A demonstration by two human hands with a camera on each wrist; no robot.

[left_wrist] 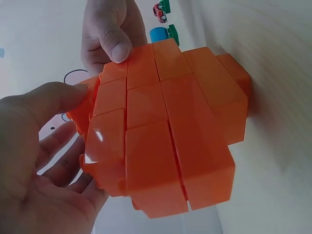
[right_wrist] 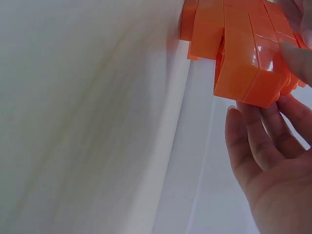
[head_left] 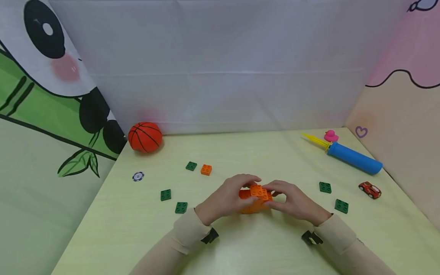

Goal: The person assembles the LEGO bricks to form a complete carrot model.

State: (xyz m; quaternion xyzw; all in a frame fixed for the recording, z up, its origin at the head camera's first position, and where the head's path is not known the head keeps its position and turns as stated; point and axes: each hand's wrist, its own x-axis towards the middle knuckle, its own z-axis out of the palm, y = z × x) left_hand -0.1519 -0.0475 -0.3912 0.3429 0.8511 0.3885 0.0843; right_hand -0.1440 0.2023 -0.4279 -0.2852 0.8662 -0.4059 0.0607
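Between both hands stands a stepped build of orange toy bricks [head_left: 253, 209], its smooth sides filling much of the left wrist view. At its left side, my left hand [head_left: 227, 196] holds it, with the thumb on an upper orange brick [head_left: 256, 189] and the other fingers behind. From the other side my right hand [head_left: 297, 200] grips the build, thumb on the near face and fingers round the back. Fingertips behind the bricks are partly hidden. In the right wrist view, the build [right_wrist: 239, 53] is at the upper right, above the right palm.
A loose orange brick [head_left: 206, 170] and several green bricks [head_left: 165, 194] lie left; further green bricks [head_left: 341, 206] lie right, near a red toy car [head_left: 370, 190]. Around the back are a basketball [head_left: 145, 137], blue pump [head_left: 354, 157] and pink duck [head_left: 331, 136]. A poker chip [head_left: 138, 176] lies left.
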